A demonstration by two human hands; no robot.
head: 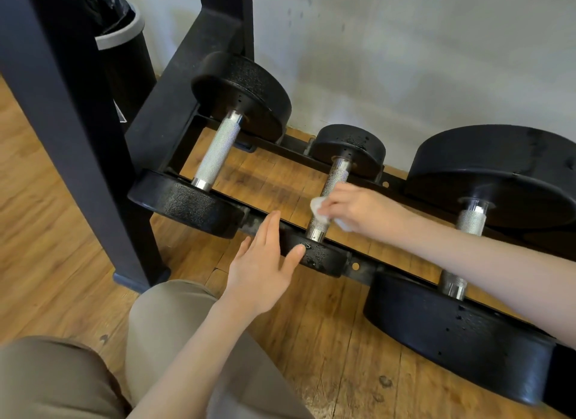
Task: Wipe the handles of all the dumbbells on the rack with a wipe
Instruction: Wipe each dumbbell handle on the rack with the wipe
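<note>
The right hand (358, 209) holds a white wipe (321, 209) and its fingers curl around the handle of the small dumbbell (330, 197), so the wipe is pressed onto the metal bar. A bit of the wipe sticks out to the left of the fingers, and another bit shows under the hand. This small dumbbell lies across the low black rack (361, 269), with one round end far from the hand by the wall and the other round end just below the hand. The left hand (265, 262) is flat with the fingers straight and holds nothing. Its thumb touches the near round end of the small dumbbell, just below and left of where the wipe is held. To the left of the grip sits a bigger dumbbell (218, 150) with a shiny bumpy handle, well apart from both hands. To the right of the grip, under the right arm, sits the biggest dumbbell (467, 225). The rack stands on a wood floor (343, 356) next to a white wall (405, 60). Far up and left of the grip is a black trash can (121, 38) with a bag in it. The person's tan trouser legs (162, 325) show at the bottom.
</note>
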